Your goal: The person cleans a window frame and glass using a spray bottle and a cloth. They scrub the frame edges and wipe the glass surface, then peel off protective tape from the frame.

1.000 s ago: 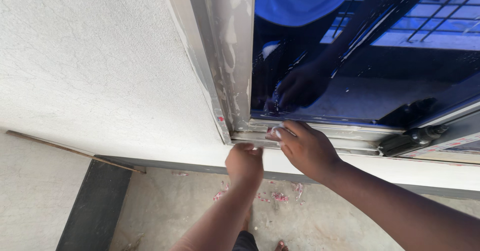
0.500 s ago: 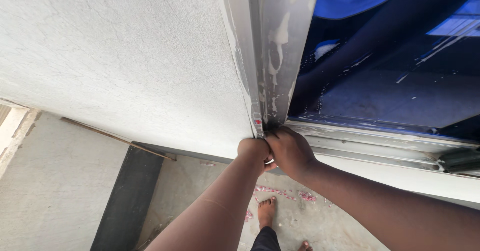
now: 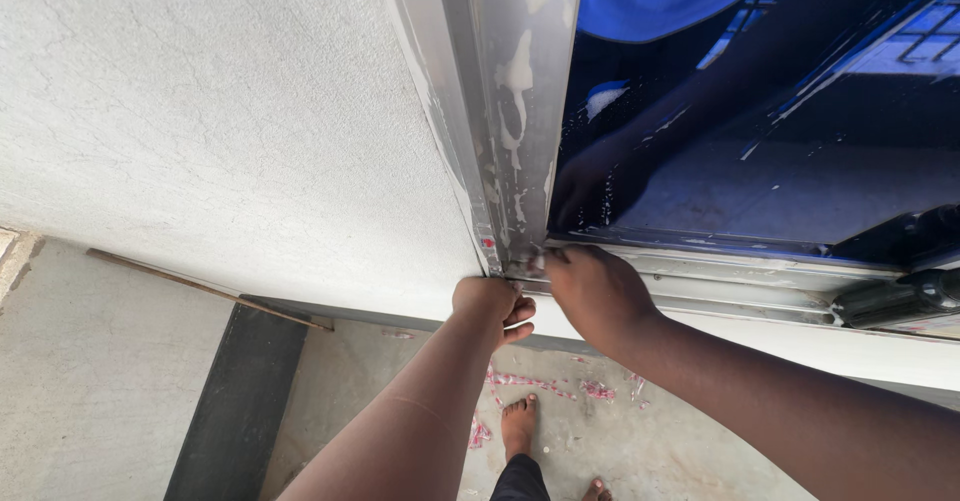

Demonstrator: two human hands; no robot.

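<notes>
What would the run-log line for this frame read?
left hand: fisted at window frame bottom corner | right hand: fingertips picking at corner | glass: dark, reflective | floor: pink scraps

Left hand (image 3: 490, 306): raised on an extended forearm, fingers (image 3: 518, 313) curled into a loose fist, knuckles uppermost. Right hand (image 3: 595, 291): reaches in from the lower right, back of hand facing the camera, fingertips pinched together and close beside the left hand. Both forearms bare.
</notes>
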